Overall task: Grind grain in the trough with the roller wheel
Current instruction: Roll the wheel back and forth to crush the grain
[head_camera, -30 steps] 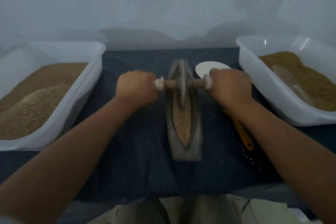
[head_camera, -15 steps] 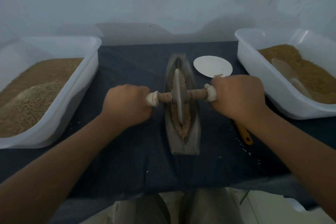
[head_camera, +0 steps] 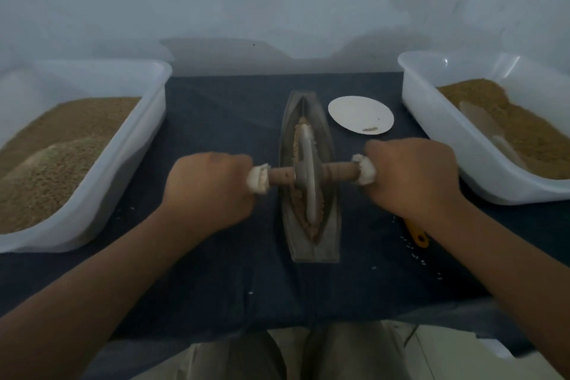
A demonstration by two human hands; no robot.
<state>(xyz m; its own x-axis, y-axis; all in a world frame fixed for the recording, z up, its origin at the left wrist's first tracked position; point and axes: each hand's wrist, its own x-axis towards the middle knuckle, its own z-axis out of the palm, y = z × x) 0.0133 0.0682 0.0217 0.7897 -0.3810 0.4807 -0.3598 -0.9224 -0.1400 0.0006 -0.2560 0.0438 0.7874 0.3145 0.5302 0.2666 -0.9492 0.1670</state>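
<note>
Gripping both cloth-wrapped ends of the wooden axle, left hand (head_camera: 209, 190) and right hand (head_camera: 411, 177) hold the grey metal roller wheel (head_camera: 307, 177) upright in the narrow boat-shaped trough (head_camera: 331, 194), sitting in brown grain (head_camera: 297, 136).

L hand (head_camera: 209, 191) and R hand (head_camera: 413, 176) hide the roller wheel (head_camera: 307, 163) handle ends. L tub (head_camera: 92, 219), R tub (head_camera: 431, 133) run off pic sides.
</note>
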